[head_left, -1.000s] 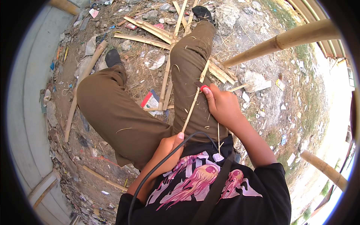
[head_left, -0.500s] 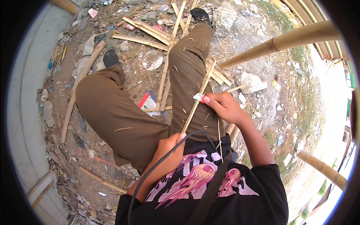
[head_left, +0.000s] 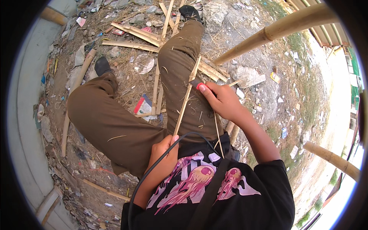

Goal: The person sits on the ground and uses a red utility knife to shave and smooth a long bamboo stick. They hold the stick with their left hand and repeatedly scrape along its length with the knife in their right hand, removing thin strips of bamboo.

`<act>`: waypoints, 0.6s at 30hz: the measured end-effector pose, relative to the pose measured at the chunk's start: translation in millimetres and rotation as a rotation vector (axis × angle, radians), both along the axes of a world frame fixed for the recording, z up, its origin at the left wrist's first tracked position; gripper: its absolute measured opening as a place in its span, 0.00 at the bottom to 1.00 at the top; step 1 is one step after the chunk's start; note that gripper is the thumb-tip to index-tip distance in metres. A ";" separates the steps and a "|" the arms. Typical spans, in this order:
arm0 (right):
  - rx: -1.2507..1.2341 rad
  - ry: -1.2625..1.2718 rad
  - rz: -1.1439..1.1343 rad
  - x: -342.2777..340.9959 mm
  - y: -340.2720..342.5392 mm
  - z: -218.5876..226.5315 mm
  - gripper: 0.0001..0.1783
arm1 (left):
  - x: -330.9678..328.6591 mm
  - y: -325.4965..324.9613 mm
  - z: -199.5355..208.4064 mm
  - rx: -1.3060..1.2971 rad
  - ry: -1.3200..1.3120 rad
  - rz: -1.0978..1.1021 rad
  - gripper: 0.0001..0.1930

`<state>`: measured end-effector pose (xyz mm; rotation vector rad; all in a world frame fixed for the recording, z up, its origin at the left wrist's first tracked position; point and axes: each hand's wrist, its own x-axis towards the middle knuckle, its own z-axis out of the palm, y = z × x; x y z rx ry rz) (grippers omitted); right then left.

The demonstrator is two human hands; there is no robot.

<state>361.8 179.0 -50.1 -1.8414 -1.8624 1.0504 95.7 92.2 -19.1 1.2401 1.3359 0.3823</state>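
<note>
Littered, dry ground (head_left: 264,57) spreads through most of the view, with a grey wall (head_left: 23,115) curving along the left rim. The seated person's brown trousers (head_left: 111,111) fill the middle, legs apart, and below them comes a black shirt (head_left: 253,214) printed in pink. A thick bamboo pole (head_left: 283,30) slants in from the upper right; split slats (head_left: 130,45) lie crossed beyond the knees. A black cable (head_left: 147,172) loops over the left forearm.

The thin bamboo strip (head_left: 183,111) runs over the right thigh, from the lap up toward the knee (whether it rests on the cloth, I cannot tell). The right hand (head_left: 224,100) is closed, thumb pressed on the red part of a small knife (head_left: 195,82). The left hand (head_left: 164,150) pinches the strip's near end under its thumb, the fingers curled and partly hidden. Smallest of all, the knife's dark blade lies across the strip, seemingly touching it, well above the left hand.
</note>
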 end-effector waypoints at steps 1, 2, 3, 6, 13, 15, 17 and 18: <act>-0.052 0.050 -0.027 -2.5 -0.8 -4.8 0.28 | 0.0 -0.3 0.2 0.004 0.012 -0.008 0.19; -0.035 -0.004 -0.017 -5.0 -2.1 -3.4 0.28 | 0.6 -0.1 0.3 0.013 0.017 -0.011 0.19; -0.020 -0.055 0.000 -9.5 -3.3 0.9 0.28 | 1.3 -0.7 0.6 0.021 0.026 -0.009 0.19; 0.015 -0.122 0.031 -12.8 -7.8 -0.6 0.29 | 2.5 -0.5 3.5 0.027 0.066 -0.024 0.19; -0.053 -0.043 0.197 -3.8 -8.6 -3.9 0.31 | 3.4 -1.6 3.1 0.061 0.043 -0.035 0.20; -0.053 0.005 0.241 -2.1 -7.7 -4.4 0.31 | 3.2 -1.0 1.8 0.053 0.037 -0.040 0.20; -0.064 0.051 0.270 0.0 -6.7 -5.3 0.31 | 2.2 -0.6 1.6 0.042 0.034 -0.048 0.20; -0.075 0.072 0.275 1.6 -6.2 -5.4 0.31 | 2.2 -0.2 2.9 0.035 0.034 -0.055 0.20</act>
